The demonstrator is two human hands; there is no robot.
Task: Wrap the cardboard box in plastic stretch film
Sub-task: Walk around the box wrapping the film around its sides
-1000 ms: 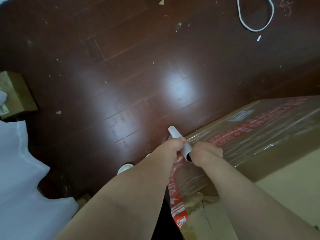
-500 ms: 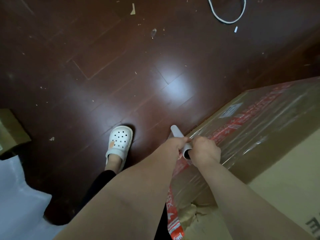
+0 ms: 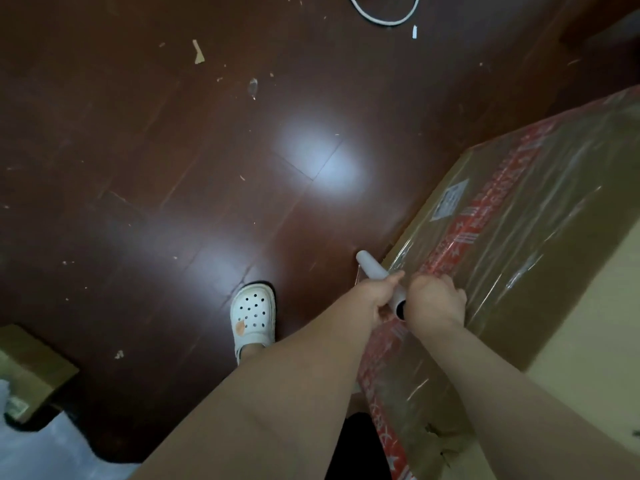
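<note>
Cardboard box (image 3: 540, 244) fills the right side of our view, lying on the dark wooden floor (image 3: 173, 168), its top and near side already glossy with clear stretch film (image 3: 561, 202) over the red printed tape (image 3: 485, 216) and a white label (image 3: 450, 199). At the box's near left corner we've got both hands on the film roll's white tube (image 3: 372, 268), which slants up and away over the box's edge. Our left hand (image 3: 375, 294) is curled tight around the tube's middle, fingers closed on it. Our right hand (image 3: 434, 301) is closed too, pressed against the tube's open near end and resting on the filmed box top; whether those fingers actually grip the tube we cannot tell. Left of the box, a foot in a white perforated clog (image 3: 252, 317) stands on the floor. Farther left of the box sits a smaller carton (image 3: 31, 368), and beyond the box's far end a white cable (image 3: 384, 19) loops among paper scraps.
</note>
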